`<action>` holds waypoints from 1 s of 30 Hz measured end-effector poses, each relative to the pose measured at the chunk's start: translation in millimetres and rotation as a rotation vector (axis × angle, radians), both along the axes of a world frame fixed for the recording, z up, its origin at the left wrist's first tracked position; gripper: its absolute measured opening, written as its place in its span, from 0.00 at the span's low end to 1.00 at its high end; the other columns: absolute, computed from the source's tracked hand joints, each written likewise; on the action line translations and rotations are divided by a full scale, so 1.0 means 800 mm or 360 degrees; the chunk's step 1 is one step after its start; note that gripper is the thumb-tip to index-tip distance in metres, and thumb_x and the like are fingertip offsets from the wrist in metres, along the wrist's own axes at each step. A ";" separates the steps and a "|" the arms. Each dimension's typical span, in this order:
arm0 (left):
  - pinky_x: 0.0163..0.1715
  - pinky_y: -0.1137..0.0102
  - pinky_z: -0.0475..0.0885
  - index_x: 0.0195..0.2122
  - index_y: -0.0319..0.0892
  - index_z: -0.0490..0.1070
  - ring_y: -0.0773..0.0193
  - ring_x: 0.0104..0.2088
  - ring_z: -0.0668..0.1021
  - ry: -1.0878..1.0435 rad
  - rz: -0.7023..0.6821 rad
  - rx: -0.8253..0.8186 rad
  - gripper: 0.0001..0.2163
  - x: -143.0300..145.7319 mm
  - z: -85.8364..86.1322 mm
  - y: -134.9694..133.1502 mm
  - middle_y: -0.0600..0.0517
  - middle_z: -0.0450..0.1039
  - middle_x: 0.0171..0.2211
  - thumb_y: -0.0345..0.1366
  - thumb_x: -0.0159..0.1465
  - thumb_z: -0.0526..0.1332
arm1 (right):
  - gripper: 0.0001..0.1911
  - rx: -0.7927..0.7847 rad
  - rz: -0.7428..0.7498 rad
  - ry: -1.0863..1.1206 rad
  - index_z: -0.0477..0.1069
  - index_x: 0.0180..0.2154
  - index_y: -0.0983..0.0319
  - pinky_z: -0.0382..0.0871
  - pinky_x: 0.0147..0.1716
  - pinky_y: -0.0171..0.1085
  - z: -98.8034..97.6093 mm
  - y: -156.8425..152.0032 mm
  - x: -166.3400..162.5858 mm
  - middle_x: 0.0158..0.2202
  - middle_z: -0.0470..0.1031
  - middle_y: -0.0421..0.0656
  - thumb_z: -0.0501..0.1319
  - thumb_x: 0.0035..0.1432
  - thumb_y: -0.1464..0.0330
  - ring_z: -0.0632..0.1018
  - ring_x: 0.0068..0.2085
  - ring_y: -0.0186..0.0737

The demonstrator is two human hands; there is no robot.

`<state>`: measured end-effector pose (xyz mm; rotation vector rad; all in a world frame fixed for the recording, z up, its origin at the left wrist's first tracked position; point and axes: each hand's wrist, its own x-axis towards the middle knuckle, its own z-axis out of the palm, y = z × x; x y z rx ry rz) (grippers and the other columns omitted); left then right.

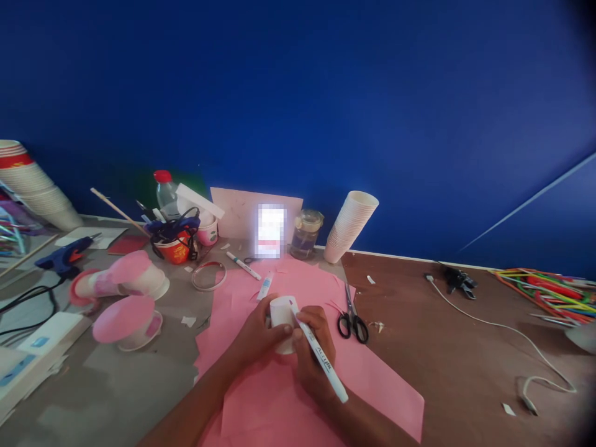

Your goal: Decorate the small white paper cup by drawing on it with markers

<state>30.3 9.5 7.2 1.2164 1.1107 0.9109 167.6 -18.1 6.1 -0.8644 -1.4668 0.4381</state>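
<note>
My left hand [258,332] is wrapped round a white paper cup [282,312], holding it on its side above a pink paper sheet [372,385]. My right hand [313,354] grips a white marker pen [321,360], its tip resting against the cup's upper edge. Both hands are close together over the middle of the pink sheet.
Black scissors [352,320] lie right of my hands. A stack of white cups [349,226], a glass jar [306,233], a tape ring [209,275], pink-covered cups [125,298] and a blue glue gun [65,256] stand around. A white cable [507,332] and coloured straws [549,288] lie right.
</note>
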 end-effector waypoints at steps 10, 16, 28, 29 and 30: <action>0.37 0.65 0.69 0.46 0.36 0.70 0.56 0.39 0.75 0.0135 0.0010 -0.0079 0.23 0.002 0.008 -0.001 0.47 0.75 0.39 0.42 0.51 0.66 | 0.08 -0.0005 -0.0042 0.0019 0.66 0.43 0.58 0.70 0.32 0.37 -0.001 0.002 0.000 0.36 0.67 0.42 0.53 0.62 0.72 0.72 0.36 0.38; 0.37 0.66 0.69 0.47 0.36 0.70 0.56 0.39 0.75 0.0163 0.0040 -0.0107 0.23 0.000 0.009 -0.001 0.46 0.76 0.40 0.41 0.51 0.66 | 0.06 -0.0085 0.0003 0.0114 0.67 0.41 0.58 0.70 0.30 0.35 0.000 0.002 0.000 0.34 0.68 0.41 0.54 0.63 0.69 0.73 0.34 0.37; 0.37 0.66 0.69 0.48 0.36 0.70 0.56 0.39 0.76 0.0130 -0.0016 -0.0115 0.23 0.000 0.010 -0.001 0.46 0.76 0.40 0.42 0.53 0.66 | 0.07 -0.0169 0.0114 0.0168 0.69 0.41 0.59 0.67 0.22 0.32 -0.004 0.000 0.004 0.28 0.69 0.39 0.53 0.65 0.69 0.70 0.25 0.32; 0.37 0.66 0.69 0.48 0.36 0.70 0.56 0.39 0.76 0.0136 -0.0018 -0.0123 0.23 0.000 0.010 0.000 0.46 0.76 0.40 0.43 0.53 0.66 | 0.07 -0.0140 0.0119 0.0121 0.69 0.40 0.59 0.67 0.23 0.33 -0.001 0.000 0.004 0.28 0.69 0.40 0.53 0.65 0.70 0.71 0.26 0.33; 0.37 0.67 0.69 0.47 0.37 0.70 0.55 0.39 0.76 0.0147 -0.0019 -0.0129 0.23 0.000 0.011 0.000 0.46 0.76 0.40 0.43 0.53 0.66 | 0.07 -0.0108 0.0123 0.0069 0.70 0.39 0.59 0.68 0.24 0.34 0.003 0.001 0.004 0.28 0.69 0.40 0.53 0.65 0.71 0.72 0.27 0.35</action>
